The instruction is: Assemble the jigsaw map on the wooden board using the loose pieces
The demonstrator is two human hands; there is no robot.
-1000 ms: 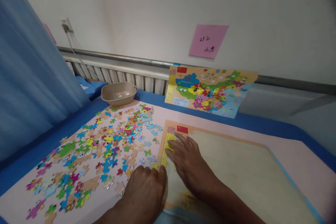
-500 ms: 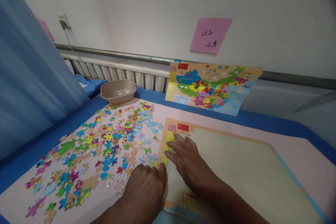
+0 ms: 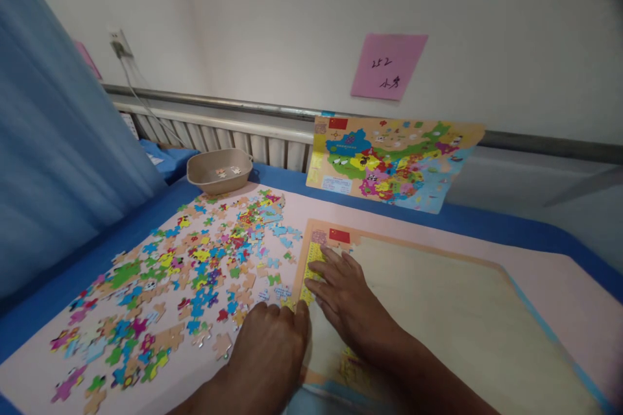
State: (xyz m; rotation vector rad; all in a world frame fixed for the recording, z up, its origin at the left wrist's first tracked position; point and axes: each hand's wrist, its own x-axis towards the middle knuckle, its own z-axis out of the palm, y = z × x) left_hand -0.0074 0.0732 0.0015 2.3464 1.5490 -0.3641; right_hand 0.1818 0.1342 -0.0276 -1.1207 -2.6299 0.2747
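My right hand [image 3: 345,295] lies on the left side of the puzzle board [image 3: 438,311], fingers spread over a yellow strip of joined pieces [image 3: 314,259]. Beside it, my left hand [image 3: 267,353] is closed at the board's left edge, fingers curled down and thumb by the yellow pieces. Whatever those fingers may hold is hidden. Above my right hand, a red flag piece [image 3: 339,235] sits in the board's upper left corner. Loose puzzle pieces [image 3: 199,301] in many colours spread out left of my left hand. Another yellow patch [image 3: 355,369] shows partly beneath my right forearm.
A printed map picture [image 3: 396,165] leans against the wall behind the board. At the back left, a beige basket [image 3: 219,172] holds a few pieces. A blue curtain [image 3: 58,123] hangs on the left. Pink paper [image 3: 389,67] is stuck to the wall.
Both hands stay almost where they were on the board. The view has shifted very slightly; no piece has visibly moved.
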